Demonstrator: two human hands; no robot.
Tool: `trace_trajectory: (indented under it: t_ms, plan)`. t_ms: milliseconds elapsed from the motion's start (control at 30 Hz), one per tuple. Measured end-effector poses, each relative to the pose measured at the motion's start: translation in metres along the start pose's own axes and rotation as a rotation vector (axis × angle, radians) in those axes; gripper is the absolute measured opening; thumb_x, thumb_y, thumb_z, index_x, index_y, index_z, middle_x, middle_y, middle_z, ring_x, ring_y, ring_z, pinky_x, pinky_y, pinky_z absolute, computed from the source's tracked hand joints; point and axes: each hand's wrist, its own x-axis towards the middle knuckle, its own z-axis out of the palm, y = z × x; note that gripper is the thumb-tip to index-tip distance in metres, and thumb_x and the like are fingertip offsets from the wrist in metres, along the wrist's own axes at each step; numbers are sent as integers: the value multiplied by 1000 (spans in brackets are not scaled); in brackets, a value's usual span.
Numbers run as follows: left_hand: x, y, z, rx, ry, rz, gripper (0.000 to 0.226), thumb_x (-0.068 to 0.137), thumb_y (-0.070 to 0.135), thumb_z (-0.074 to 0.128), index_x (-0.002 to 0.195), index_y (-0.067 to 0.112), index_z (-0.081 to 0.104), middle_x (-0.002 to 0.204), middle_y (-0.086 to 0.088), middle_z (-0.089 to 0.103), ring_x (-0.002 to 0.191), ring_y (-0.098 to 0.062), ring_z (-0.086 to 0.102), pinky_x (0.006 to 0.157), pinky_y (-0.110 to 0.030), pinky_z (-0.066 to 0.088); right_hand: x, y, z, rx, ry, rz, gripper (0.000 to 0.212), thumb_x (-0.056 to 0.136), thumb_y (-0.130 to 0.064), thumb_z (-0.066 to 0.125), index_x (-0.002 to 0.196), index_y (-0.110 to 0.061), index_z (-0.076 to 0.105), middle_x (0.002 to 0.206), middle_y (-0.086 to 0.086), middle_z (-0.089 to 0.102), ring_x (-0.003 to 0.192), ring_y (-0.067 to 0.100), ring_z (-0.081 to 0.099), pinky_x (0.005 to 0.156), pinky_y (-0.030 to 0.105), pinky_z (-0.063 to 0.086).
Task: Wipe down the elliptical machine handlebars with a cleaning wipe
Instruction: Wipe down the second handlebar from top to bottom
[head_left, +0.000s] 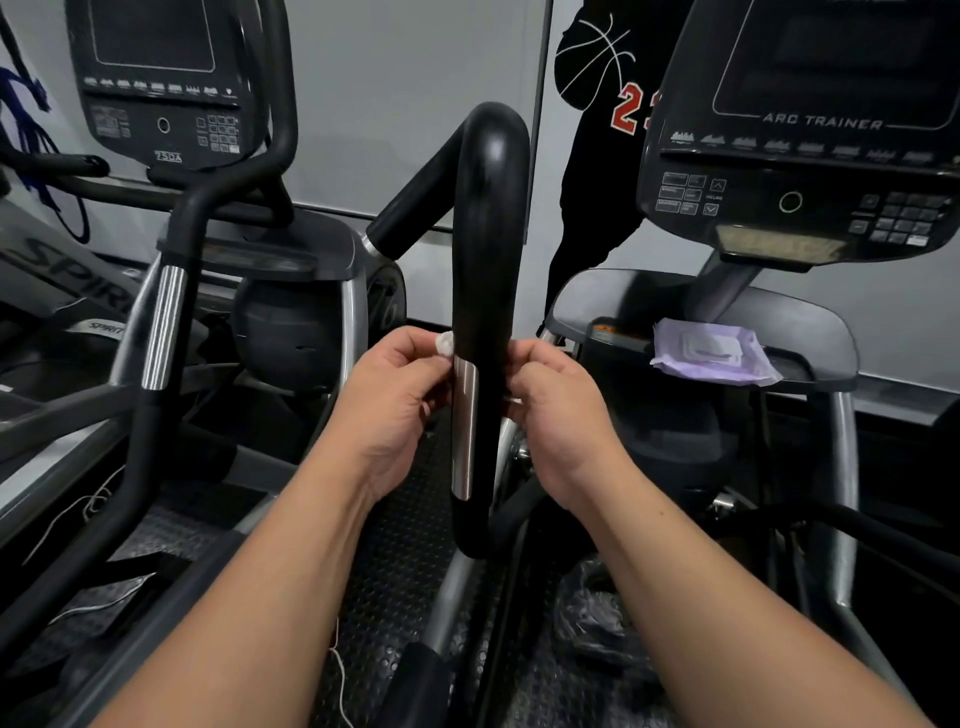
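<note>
Both hands met at the handlebar (485, 291), level with the top of its chrome strip (464, 431). The left hand (397, 400) pinched a small bunched wipe (444, 344) against the bar's left side. The right hand (558, 410) curled close beside the bar, and whether its grip held the wipe's other end could not be told. Likely faults: so little wipe showed that it might slip free, or pass over the bar's near face and leave it uncleaned. The wipe pack (714, 353) lay on the neighbouring machine's shroud.
</note>
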Motion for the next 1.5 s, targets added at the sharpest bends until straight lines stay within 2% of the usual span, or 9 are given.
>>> trace_trajectory:
  t_ms: [133, 267, 467, 567, 833, 1033, 1167, 1300, 1500]
  plan:
    - [-12, -3, -3, 136, 101, 180, 15, 86, 12, 73, 80, 25, 73, 92, -25, 70, 83, -28, 62, 80, -44, 51, -17, 15, -2, -31, 49, -10, 35, 87, 10, 45, 100, -11, 70, 88, 4, 73, 72, 7, 63, 61, 20, 49]
    - [-35, -17, 6, 401, 246, 345, 27, 88, 7, 73, 79, 31, 68, 97, -6, 69, 80, -12, 64, 74, -19, 50, -33, 26, -3, -109, 66, -17, 43, 83, 11, 47, 104, -19, 70, 94, 10, 74, 75, 12, 65, 66, 26, 53]
    - [-35, -6, 12, 552, 194, 541, 20, 89, 6, 70, 93, 25, 64, 93, 5, 62, 85, -8, 60, 76, -17, 48, -39, 26, -3, -256, 99, -79, 43, 81, 4, 51, 103, -27, 70, 99, 4, 74, 89, 15, 70, 84, 39, 58]
    - [-44, -32, 7, 603, 236, 493, 27, 87, 2, 71, 89, 28, 63, 92, 7, 60, 85, -6, 60, 76, -18, 46, -47, 30, -3, -352, 131, -133, 41, 76, -11, 52, 102, -39, 67, 105, -4, 70, 97, 14, 68, 90, 45, 56]
    - [-40, -23, 11, 569, 235, 539, 24, 86, 0, 71, 87, 23, 64, 91, 9, 58, 85, -6, 60, 74, -11, 43, -60, 41, -5, -432, 121, -225, 32, 91, -14, 55, 115, -35, 61, 92, -8, 65, 82, 11, 61, 76, 31, 52]
    - [-55, -58, 3, 563, 224, 370, 28, 87, 3, 72, 84, 29, 62, 89, 10, 58, 82, -11, 61, 72, -35, 54, -68, 47, -11, -536, 85, -267, 28, 87, -20, 52, 106, -40, 54, 92, -10, 63, 90, 13, 61, 79, 35, 52]
    - [-51, -49, 8, 606, 246, 409, 22, 87, 4, 71, 85, 24, 62, 88, 9, 59, 83, -9, 60, 72, -19, 48, -72, 50, -7, -605, 63, -368, 38, 88, -13, 57, 114, -39, 50, 97, -12, 61, 96, 13, 61, 83, 37, 52]
    - [-68, -64, 7, 562, 252, 241, 26, 84, 2, 73, 77, 25, 64, 87, 6, 60, 80, -6, 60, 67, -12, 45, -76, 60, -9, -673, 55, -358, 46, 89, -8, 61, 114, -44, 47, 107, -19, 58, 105, 6, 58, 89, 35, 52]
    - [-55, -50, 17, 448, 262, 296, 28, 86, 7, 74, 74, 31, 69, 84, 3, 69, 79, -11, 67, 71, -21, 54, -66, 60, -8, -616, 114, -459, 35, 89, -12, 67, 116, -30, 56, 108, -11, 62, 105, 10, 61, 91, 35, 52]
